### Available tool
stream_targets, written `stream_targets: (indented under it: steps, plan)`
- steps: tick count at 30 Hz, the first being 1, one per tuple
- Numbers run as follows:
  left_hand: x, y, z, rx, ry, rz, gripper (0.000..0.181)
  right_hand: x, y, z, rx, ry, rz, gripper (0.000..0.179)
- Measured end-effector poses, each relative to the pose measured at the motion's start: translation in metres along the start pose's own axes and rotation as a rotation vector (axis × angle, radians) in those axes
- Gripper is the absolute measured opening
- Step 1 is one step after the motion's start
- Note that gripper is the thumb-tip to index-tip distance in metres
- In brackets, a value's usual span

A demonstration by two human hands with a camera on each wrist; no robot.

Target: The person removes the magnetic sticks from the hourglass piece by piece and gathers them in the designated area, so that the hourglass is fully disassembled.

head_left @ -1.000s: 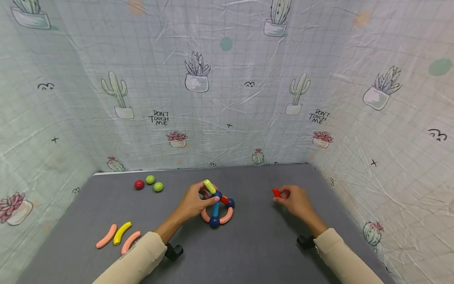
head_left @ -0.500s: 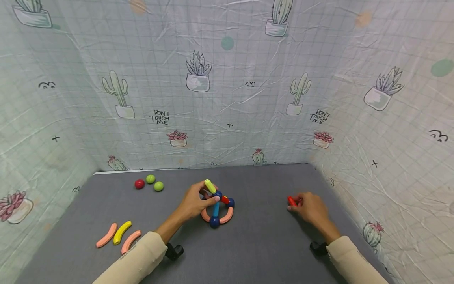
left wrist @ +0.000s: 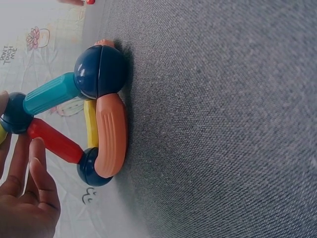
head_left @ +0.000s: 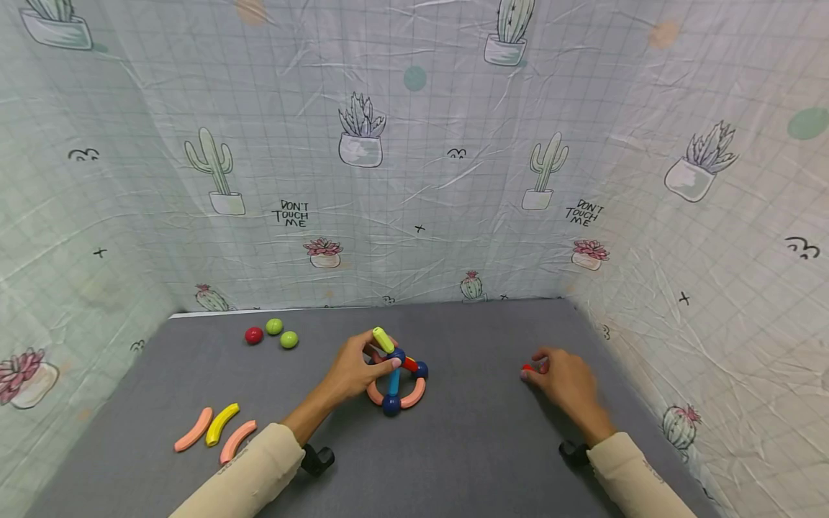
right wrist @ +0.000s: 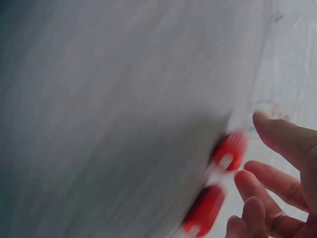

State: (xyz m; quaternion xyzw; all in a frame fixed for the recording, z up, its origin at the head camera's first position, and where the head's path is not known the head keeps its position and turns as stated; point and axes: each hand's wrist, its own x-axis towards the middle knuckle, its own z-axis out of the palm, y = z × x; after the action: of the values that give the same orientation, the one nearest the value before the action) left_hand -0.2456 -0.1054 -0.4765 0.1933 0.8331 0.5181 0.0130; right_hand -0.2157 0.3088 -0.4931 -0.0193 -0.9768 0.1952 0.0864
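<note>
My left hand [head_left: 356, 368] pinches the navy ball [left wrist: 16, 113] at the top of a pyramid of magnetic building pieces. A lime rod [head_left: 383, 339] sticks up from that ball. A teal rod [left wrist: 53, 93] and a red rod [left wrist: 55, 141] slope down from it to lower navy balls [left wrist: 100, 72], joined by curved pink pieces [left wrist: 112, 134] and a yellow one [left wrist: 91, 121]. Far to the right, my right hand [head_left: 570, 385] has its thumb and fingers apart. Two short red pieces [right wrist: 231, 150], blurred in the right wrist view, lie beside its fingertips on the table.
Curved pink and yellow pieces [head_left: 223, 424] lie at the left front of the grey table [head_left: 466, 446]. A red ball [head_left: 254, 335] and two green balls [head_left: 288, 339] are at the back left. A cactus-print sheet [head_left: 414, 194] hangs behind and at the sides.
My right hand has moved right and towards me with the red pieces, then its fingers have parted from them. The left hand and the pyramid have stayed in place.
</note>
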Motion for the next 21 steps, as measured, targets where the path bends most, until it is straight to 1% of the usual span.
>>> stream_targets:
  steps: [2, 4, 9, 12, 16, 21]
  plan:
    - [0.000, 0.000, 0.000, 0.001, 0.000, -0.002, 0.028, 0.001, -0.011, 0.002, 0.004, 0.039, -0.038, 0.041]
    - [0.000, 0.000, 0.001, 0.002, 0.000, -0.004, 0.028, 0.002, -0.025, 0.005, 0.017, 0.076, -0.098, 0.040]
    - [0.000, 0.000, 0.001, 0.003, 0.001, 0.003, 0.028, 0.005, -0.068, 0.014, 0.086, 0.142, -0.266, 0.033]
    - [-0.001, 0.000, 0.001, 0.004, 0.002, 0.002, 0.029, 0.006, -0.095, 0.020, 0.153, 0.147, -0.343, 0.031]
    - [-0.001, 0.000, 0.002, 0.002, 0.000, 0.002, 0.031, 0.008, -0.130, 0.024, 0.250, 0.115, -0.412, 0.031]
    - [0.000, 0.000, 0.002, 0.002, 0.006, 0.004, 0.029, 0.012, -0.172, 0.027, 0.310, 0.081, -0.487, 0.031]
